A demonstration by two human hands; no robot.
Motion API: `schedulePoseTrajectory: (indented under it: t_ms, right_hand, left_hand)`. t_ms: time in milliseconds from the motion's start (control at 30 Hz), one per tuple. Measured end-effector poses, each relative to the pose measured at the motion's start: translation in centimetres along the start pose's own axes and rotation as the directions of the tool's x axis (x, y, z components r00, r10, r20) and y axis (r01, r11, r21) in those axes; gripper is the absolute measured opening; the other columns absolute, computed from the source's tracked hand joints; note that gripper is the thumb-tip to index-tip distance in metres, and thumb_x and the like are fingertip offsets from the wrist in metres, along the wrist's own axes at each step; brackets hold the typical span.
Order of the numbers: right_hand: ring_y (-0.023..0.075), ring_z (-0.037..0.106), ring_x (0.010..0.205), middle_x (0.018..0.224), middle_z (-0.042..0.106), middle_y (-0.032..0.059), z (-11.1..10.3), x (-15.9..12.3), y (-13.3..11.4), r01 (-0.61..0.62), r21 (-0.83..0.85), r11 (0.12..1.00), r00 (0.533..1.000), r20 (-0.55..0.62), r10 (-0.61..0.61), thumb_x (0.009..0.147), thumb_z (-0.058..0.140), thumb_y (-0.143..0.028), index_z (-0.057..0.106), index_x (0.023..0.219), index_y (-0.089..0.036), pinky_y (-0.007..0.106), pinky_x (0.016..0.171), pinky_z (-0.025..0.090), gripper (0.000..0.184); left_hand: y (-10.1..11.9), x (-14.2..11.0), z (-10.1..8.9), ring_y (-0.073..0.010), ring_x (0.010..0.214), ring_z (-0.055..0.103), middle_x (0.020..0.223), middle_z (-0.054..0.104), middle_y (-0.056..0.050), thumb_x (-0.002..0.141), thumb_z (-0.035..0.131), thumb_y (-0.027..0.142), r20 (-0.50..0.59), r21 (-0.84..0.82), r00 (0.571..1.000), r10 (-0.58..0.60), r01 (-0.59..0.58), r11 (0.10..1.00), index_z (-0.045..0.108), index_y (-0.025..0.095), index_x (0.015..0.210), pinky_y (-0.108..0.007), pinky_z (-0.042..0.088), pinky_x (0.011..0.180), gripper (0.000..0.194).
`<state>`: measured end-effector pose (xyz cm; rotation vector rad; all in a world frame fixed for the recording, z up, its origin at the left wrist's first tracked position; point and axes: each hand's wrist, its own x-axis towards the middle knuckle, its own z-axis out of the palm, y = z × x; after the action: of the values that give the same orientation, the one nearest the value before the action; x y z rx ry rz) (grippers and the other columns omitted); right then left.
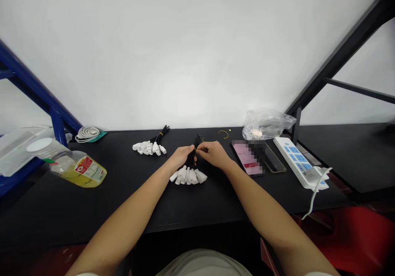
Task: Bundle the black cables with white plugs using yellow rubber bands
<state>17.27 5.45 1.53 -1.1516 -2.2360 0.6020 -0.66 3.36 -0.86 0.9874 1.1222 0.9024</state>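
Black cables with white connectors (189,175) are at frame centre — I have my left fingers (184,149) clamped on them, my right fingertips (202,145) pinched together at the tie (195,148).

Open black tabletop (123,173) stretches between a tipped jar (88,171) at left and the bundled cables (188,175) at center, with a bare strip along the front edge. Two phones (248,156), a clear plastic bag (267,124) and a power strip (298,161) crowd the right side.
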Motion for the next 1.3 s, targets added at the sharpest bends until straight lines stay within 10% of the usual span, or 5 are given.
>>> schedulePoseTrajectory:
  t_ms: [400,667,1300]
  right_hand:
    - [0.017,0.061,0.07,0.077,0.071,0.0026,0.9,0.3,-0.9,-0.037,-0.329,0.944,0.999,-0.045,0.024,0.081,0.062,-0.027,0.068,0.08,-0.022,0.026,0.063,0.032,0.008]
    - [0.0162,0.062,0.071,0.079,0.071,0.0023,0.1,0.8,-0.5,-0.09,-0.401,0.912,0.995,-0.069,0.068,0.084,0.059,-0.026,0.067,0.083,-0.021,0.026,0.061,0.029,0.009]
    - [0.0159,0.059,0.068,0.078,0.07,0.0013,0.2,1.4,0.0,-0.182,-0.438,0.881,0.971,-0.22,0.091,0.085,0.057,-0.027,0.063,0.08,-0.021,0.027,0.06,0.027,0.01]
  left_hand:
    - [-0.4,0.1,-0.5,-0.0122,0.048,0.051,0.054,0.06,-0.004,0.088,0.05,0.063,0.111,0.288,0.983,0.143,-0.17,0.943,0.061,0.016,0.057,-0.026,0.041,0.052,0.057]
    - [-0.4,-0.1,-0.6,-0.0119,0.048,0.05,0.055,0.058,0.003,0.093,0.048,0.055,0.218,0.28,0.955,0.201,-0.258,0.925,0.058,0.014,0.13,-0.024,0.039,0.053,0.056]
    - [0.7,-0.7,-0.4,-0.012,0.05,0.045,0.055,0.056,0.004,0.098,0.041,0.047,0.193,0.362,0.958,0.21,-0.269,0.893,0.034,0.013,0.154,-0.024,0.034,0.054,0.066]
